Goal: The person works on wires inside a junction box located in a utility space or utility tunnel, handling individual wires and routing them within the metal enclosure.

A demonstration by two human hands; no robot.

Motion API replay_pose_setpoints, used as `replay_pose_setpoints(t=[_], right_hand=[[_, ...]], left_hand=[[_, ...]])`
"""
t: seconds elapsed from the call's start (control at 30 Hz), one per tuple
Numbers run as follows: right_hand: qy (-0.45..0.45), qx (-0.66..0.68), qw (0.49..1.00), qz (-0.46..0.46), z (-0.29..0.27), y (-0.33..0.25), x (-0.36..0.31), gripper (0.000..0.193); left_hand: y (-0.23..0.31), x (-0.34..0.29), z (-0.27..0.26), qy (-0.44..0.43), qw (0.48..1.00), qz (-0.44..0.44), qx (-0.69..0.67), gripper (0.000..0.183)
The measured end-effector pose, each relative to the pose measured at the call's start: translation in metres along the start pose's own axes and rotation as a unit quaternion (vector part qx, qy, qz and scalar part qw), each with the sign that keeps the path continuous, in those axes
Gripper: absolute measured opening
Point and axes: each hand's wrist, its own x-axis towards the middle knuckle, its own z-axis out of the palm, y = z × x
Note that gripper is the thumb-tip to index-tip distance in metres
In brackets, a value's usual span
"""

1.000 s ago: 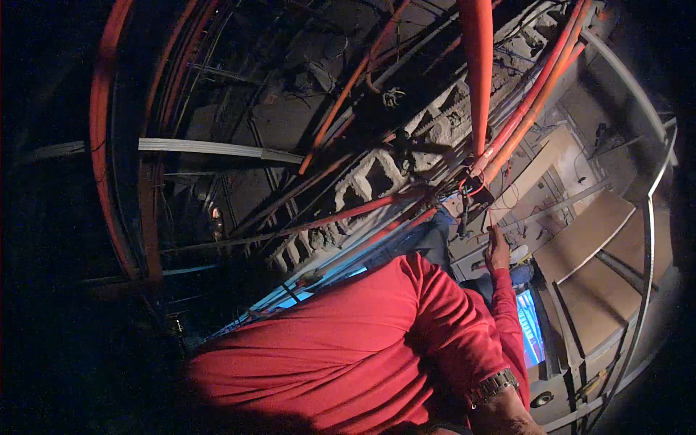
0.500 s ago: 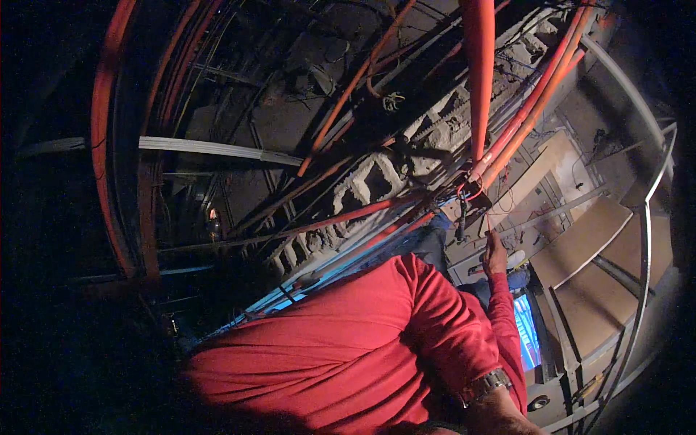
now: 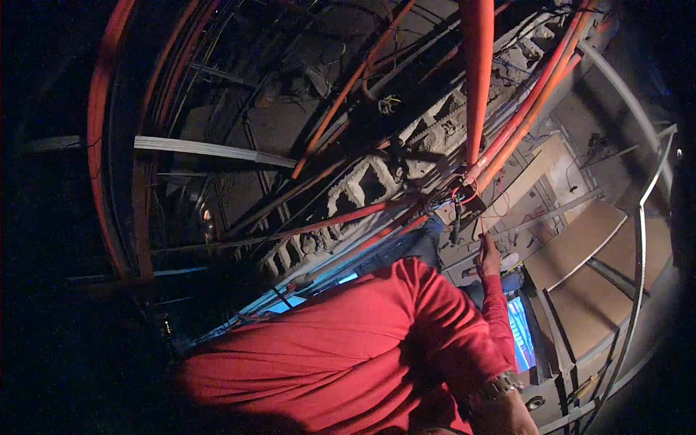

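My right hand (image 3: 489,257) reaches forward in a red sleeve, fingers closed around a thin red wire (image 3: 483,226). That wire runs up toward a small dark open box (image 3: 473,203), where thin red wires loop below thick orange conduits (image 3: 500,163). Beside the box hangs a dark, rod-shaped thing (image 3: 455,228). My left arm is bent across the lower part of the view, its red sleeve (image 3: 326,341) ending at a metal wristwatch (image 3: 504,384). Of my left hand (image 3: 516,419) only the part by the wrist shows; its fingers lie beyond the lower edge.
A thick orange pipe (image 3: 477,80) comes down close in front. Rough broken blockwork (image 3: 362,185) crosses the middle, with blue cables (image 3: 250,312) along it. Tan panels (image 3: 580,243) and a bent white rail (image 3: 641,232) stand right. A lit blue screen (image 3: 520,333) shows below.
The view has shifted slightly. My right hand sits a little further left and lower in the picture, still on the wire. My left wrist has moved slightly right and down.
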Motion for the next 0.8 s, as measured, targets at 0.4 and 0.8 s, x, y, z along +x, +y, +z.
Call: replay_pose_setpoints(t=[0.4, 0.8], right_hand=[[-0.008, -0.037, 0.999, 0.01, 0.003, 0.01, -0.001, 0.033], [-0.013, -0.014, 0.999, 0.049, 0.0, 0.007, 0.006, 0.034]], left_hand=[[0.022, -0.028, 0.0, 0.049, 0.976, -0.038, 0.21, 0.024], [0.038, -0.038, -0.026, 0.024, 0.977, -0.137, 0.164, 0.024]])
